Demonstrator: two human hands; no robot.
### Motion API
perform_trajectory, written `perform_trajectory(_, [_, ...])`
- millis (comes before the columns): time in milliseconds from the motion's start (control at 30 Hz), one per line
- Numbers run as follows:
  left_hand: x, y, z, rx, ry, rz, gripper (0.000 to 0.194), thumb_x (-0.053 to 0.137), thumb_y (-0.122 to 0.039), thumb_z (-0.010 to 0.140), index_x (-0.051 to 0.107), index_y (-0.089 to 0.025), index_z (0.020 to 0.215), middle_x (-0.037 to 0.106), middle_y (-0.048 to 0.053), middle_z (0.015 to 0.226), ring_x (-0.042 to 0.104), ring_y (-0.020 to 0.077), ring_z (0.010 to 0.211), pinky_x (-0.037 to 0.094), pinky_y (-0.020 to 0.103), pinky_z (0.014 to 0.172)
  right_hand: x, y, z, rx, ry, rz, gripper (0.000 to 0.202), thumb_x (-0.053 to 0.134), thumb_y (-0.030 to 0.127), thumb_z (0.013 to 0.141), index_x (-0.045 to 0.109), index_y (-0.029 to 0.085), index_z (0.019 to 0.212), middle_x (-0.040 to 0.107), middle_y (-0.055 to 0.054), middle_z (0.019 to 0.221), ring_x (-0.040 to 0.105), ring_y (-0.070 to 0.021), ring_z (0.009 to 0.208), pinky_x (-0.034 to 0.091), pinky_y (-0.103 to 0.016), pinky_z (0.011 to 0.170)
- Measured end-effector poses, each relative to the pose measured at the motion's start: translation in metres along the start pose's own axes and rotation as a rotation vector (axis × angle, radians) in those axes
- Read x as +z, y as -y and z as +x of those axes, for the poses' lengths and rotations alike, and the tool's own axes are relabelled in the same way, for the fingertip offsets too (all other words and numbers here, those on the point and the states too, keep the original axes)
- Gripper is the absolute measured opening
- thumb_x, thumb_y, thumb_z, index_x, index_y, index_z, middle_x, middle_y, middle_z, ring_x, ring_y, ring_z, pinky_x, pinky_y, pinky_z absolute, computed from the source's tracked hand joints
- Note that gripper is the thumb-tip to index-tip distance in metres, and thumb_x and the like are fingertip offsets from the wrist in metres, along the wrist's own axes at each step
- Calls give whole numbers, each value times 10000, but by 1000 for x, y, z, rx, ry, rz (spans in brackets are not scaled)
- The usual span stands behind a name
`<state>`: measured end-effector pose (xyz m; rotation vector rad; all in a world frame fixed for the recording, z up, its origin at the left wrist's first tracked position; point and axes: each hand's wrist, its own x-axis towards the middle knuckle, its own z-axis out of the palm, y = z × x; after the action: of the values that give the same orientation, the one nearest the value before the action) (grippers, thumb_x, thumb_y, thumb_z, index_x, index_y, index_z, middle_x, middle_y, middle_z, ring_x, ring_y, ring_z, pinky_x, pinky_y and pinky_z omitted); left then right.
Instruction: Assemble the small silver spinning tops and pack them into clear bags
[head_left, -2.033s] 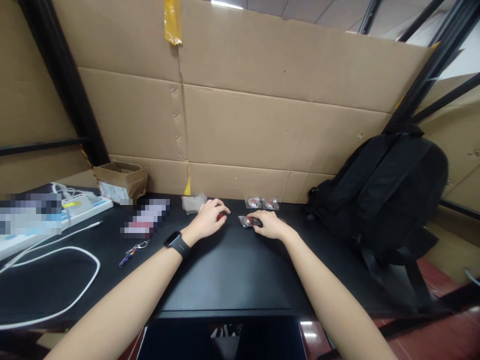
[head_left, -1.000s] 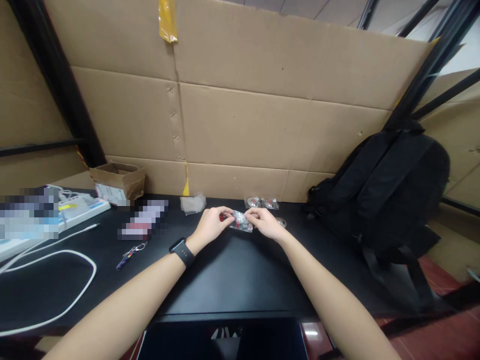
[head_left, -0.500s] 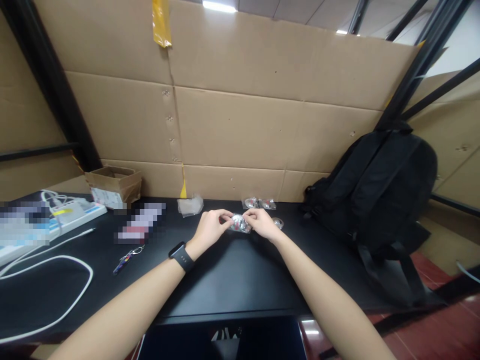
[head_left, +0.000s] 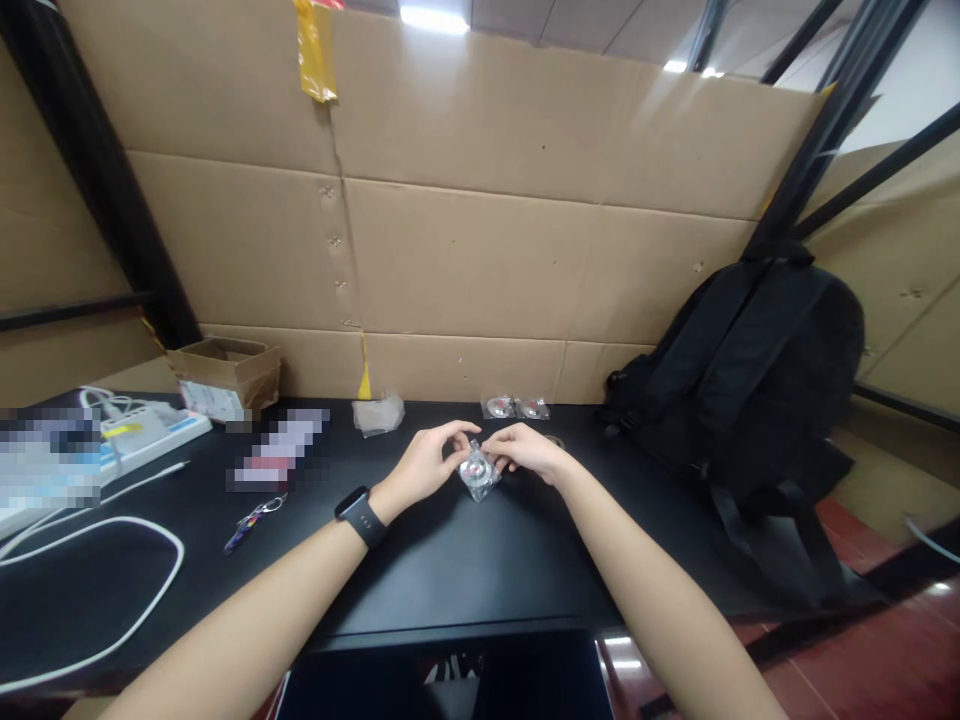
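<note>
A small clear plastic packet (head_left: pixel 478 472) with a round silvery piece inside, reddish at its centre, is held tilted between my two hands over the black table. My left hand (head_left: pixel 435 458), with a black watch (head_left: pixel 362 515) on the wrist, has its thumb and fingers at the packet's upper left edge, the index finger reaching above it. My right hand (head_left: pixel 526 450) pinches the packet's upper right edge. Behind them, two similar packets (head_left: pixel 516 407) lie side by side. Another round piece (head_left: pixel 555 441) is mostly hidden by my right hand.
A crumpled clear bag (head_left: pixel 378 413) and an open cardboard box (head_left: pixel 227 378) stand by the cardboard wall. A keychain (head_left: pixel 255 522), a white cable (head_left: pixel 169 575) and a power strip (head_left: pixel 169 435) lie left. A black backpack (head_left: pixel 757 390) stands right.
The packet has turned in my fingers and now hangs lower with a corner pointing down. My right hand has shifted slightly, covering more of the round piece behind it.
</note>
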<state>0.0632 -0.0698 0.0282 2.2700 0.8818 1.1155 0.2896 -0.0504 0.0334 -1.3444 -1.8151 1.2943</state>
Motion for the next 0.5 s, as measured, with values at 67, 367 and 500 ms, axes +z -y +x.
perform_trajectory(67, [0, -1, 0, 11, 15, -18, 319, 609, -176, 897, 651, -241, 1206, 715, -8, 895, 666, 150, 854, 483, 271, 874, 0, 0, -1, -3, 4, -4, 333, 682, 477, 870, 721, 149, 831, 740, -47, 753, 658, -101, 593, 362, -171, 475])
perform_trajectory(367, [2, 2, -1, 7, 49, 20, 285, 617, -199, 906, 676, -244, 1181, 714, 7, 908, 655, 164, 869, 475, 280, 840, 4, 3, -3, -74, 60, 2, 275, 657, 428, 880, 720, 164, 834, 738, -41, 774, 623, -92, 581, 380, -177, 477])
perform_trajectory(500, [3, 5, -1, 26, 36, 67, 283, 621, -195, 906, 697, -256, 1171, 730, 18, 945, 636, 190, 937, 466, 314, 883, 5, 4, -2, -115, 61, -44, 242, 664, 379, 864, 707, 155, 786, 733, -40, 751, 607, -99, 590, 399, -189, 498])
